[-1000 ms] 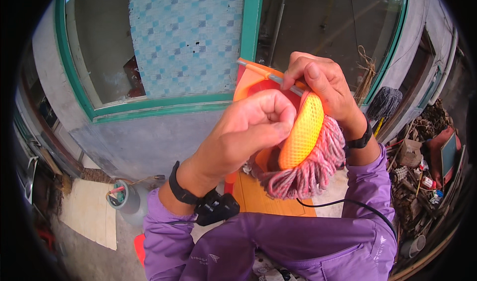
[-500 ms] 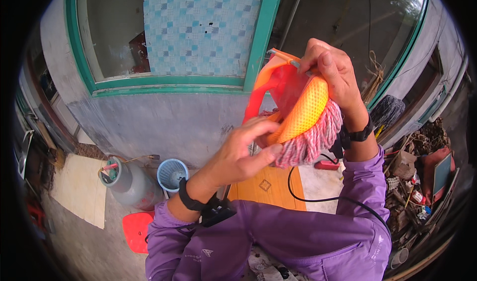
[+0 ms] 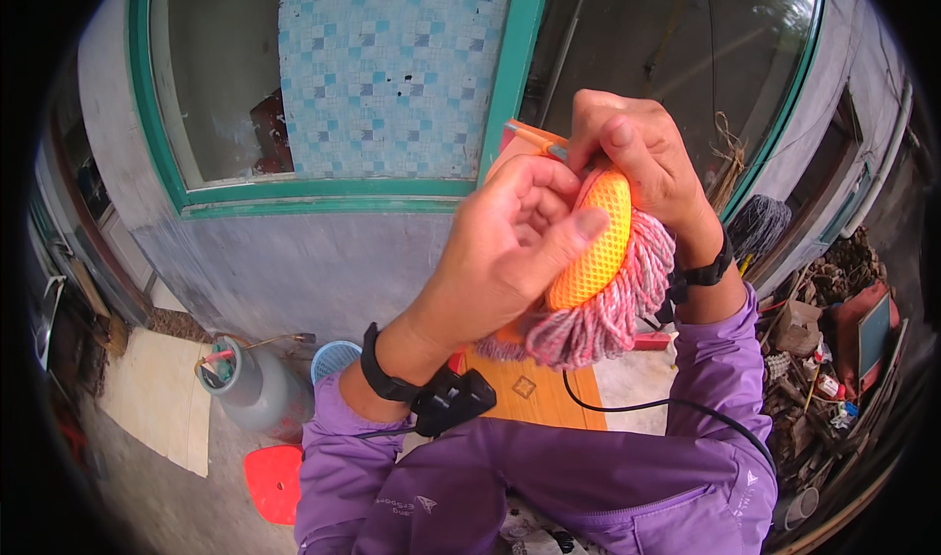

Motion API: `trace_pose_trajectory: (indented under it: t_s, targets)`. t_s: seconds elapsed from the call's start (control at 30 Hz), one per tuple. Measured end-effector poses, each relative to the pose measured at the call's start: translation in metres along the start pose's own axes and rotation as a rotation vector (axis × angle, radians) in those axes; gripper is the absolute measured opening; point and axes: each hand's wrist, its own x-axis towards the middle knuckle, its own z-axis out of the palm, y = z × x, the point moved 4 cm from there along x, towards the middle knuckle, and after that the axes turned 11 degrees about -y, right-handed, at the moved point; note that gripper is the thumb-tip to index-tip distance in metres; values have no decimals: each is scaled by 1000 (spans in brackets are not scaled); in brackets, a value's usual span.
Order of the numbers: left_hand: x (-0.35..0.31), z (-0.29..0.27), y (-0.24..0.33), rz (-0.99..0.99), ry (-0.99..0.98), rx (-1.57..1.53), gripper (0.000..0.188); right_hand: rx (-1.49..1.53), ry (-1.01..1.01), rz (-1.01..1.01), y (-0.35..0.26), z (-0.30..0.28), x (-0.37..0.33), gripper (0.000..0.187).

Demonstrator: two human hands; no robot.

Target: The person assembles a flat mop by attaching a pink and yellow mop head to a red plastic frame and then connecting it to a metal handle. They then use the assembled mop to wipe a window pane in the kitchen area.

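Being held up at chest height, in front of the window (image 3: 333, 202): mop head (image 3: 600, 280), orange mesh cap with pink-grey strands hanging below. Left hand (image 3: 510, 251) is being clenched around its near side, thumb pressed on the mesh. Right hand (image 3: 642, 158) is being wrapped over the top, fingers closed on the cap. Gas cylinder (image 3: 250, 388), blue basket (image 3: 333, 359) and red stool (image 3: 274, 481) are being left on the ground below.

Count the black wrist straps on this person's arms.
2. One black wrist strap circles the left wrist, a black box clipped beside it; the other circles the right wrist, partly hidden by pink mop strands.
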Motion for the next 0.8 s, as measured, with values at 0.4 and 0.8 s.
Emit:
trace_pose_trajectory:
  t_s: [0.4,0.8]
  targets:
    - [23,-21,2,234,-68,52,92,47,67,95,13,16,16,35]
    - [13,-37,28,118,-95,-56,79,524,178,7,13,32,-7,27]
